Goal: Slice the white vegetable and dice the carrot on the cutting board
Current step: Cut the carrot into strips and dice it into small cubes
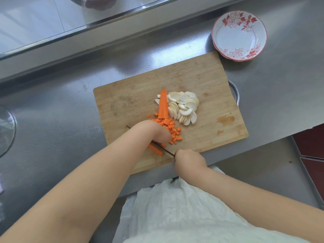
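- Left hand [154, 132] fingers curl onto carrot strips [155, 149] at the board's [201, 81] near edge; stiff, slippery, so pin them firmly.
- Right hand [188, 161] grips the knife [166, 151].
- White slices [184, 107] lie mid-board.

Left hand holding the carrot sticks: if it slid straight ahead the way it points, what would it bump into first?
Probably the diced carrot pile right in front of the left hand, then the long carrot piece beyond. The white slices lie a bit to the right.
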{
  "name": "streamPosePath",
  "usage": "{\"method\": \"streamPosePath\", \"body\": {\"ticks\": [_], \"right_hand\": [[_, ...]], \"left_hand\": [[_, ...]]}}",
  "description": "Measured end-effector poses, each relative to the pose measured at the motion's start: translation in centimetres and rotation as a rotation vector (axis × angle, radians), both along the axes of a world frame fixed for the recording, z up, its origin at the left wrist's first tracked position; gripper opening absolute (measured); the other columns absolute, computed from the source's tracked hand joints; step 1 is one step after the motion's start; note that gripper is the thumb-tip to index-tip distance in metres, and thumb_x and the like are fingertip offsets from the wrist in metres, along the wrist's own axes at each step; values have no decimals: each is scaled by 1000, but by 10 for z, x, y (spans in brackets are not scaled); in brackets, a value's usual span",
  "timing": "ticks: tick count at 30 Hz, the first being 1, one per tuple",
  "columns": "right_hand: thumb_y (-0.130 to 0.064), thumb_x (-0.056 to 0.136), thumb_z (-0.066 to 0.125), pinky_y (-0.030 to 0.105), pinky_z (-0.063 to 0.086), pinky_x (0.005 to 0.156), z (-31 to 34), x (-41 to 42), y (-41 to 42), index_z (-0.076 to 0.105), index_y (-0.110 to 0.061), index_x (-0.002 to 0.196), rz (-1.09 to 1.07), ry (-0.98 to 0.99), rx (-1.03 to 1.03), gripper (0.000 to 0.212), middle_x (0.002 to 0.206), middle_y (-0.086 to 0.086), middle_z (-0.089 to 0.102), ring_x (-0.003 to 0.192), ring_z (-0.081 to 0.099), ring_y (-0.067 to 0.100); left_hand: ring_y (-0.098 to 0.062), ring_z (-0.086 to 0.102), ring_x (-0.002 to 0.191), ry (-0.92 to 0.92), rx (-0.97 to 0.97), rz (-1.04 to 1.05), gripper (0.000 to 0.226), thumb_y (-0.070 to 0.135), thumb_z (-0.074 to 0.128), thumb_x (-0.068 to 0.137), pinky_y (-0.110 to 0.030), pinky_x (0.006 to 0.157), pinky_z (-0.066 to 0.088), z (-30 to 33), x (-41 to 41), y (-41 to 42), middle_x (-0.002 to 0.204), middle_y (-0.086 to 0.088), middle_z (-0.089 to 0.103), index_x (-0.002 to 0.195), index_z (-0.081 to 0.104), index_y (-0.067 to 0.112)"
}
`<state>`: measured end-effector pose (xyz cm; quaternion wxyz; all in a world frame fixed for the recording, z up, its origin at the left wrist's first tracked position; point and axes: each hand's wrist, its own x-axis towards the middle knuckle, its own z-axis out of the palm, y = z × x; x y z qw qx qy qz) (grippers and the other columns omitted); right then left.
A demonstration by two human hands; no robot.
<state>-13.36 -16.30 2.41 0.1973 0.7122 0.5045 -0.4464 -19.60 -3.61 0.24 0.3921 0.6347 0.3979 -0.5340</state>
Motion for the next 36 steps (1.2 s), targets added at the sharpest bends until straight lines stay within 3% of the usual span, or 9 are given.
{"method": "streamPosePath", "body": {"ticks": [5,9,11,14,16,19,27,32,36], "right_hand": [[3,87,45,30,37,60,8,-3,7,53,-10,80,42,13,-6,17,75,3,50,77,47,24],[-5,91,46,29,36,56,9,-2,7,56,-14,91,46,8,37,13,71,1,45,75,48,25],[-16,96,45,29,37,59,7,1,7,59,-14,96,19,16,62,14,77,3,53,79,55,28],[-32,101,40,31,40,63,3,7,3,60,-15,105,-39,53,95,28,96,7,63,88,60,28],[-36,100,40,31,42,63,1,7,0,60,-15,105,-62,66,126,29,94,7,64,87,61,28],[-37,100,41,30,44,62,0,6,-3,61,-16,104,-92,75,154,30,89,6,64,82,61,27],[-33,101,38,29,39,58,-3,-2,-10,61,-15,101,-25,57,194,29,89,8,66,80,62,27],[-20,98,41,28,37,55,-8,-6,-17,61,-17,108,-15,30,194,22,90,6,67,84,63,27],[-28,102,37,29,40,57,-5,0,-17,61,-15,105,-101,49,207,27,89,7,67,81,63,26]], "left_hand": [[-19,46,66,2,-11,-73,52,40,19,104,-30,71,38,-6,-5,3,78,-6,51,81,55,10],[-25,57,102,-208,196,-111,54,52,22,101,-38,88,43,14,-12,13,113,-4,60,114,58,14],[-15,57,85,-638,569,121,32,43,36,100,-32,72,45,32,-22,25,92,3,60,94,56,20],[-2,46,64,-1132,1139,902,21,28,45,99,-21,61,38,49,-58,26,74,8,50,78,46,28],[-9,48,63,-1055,1285,1361,24,32,42,99,-29,64,42,37,-85,14,71,3,51,75,44,29],[-18,51,58,-667,1016,1599,29,34,40,100,-40,64,44,-7,-105,-24,66,2,55,75,48,23],[-25,71,74,-354,386,1524,11,21,63,92,-44,80,58,-50,-102,-82,81,-8,74,86,63,12],[-22,69,66,-329,385,1547,18,25,64,91,-49,79,57,-54,-98,-78,69,-4,72,81,60,11],[-17,65,71,-305,657,1276,25,41,69,85,-43,71,56,-47,-91,-76,77,6,66,91,53,22]]}}
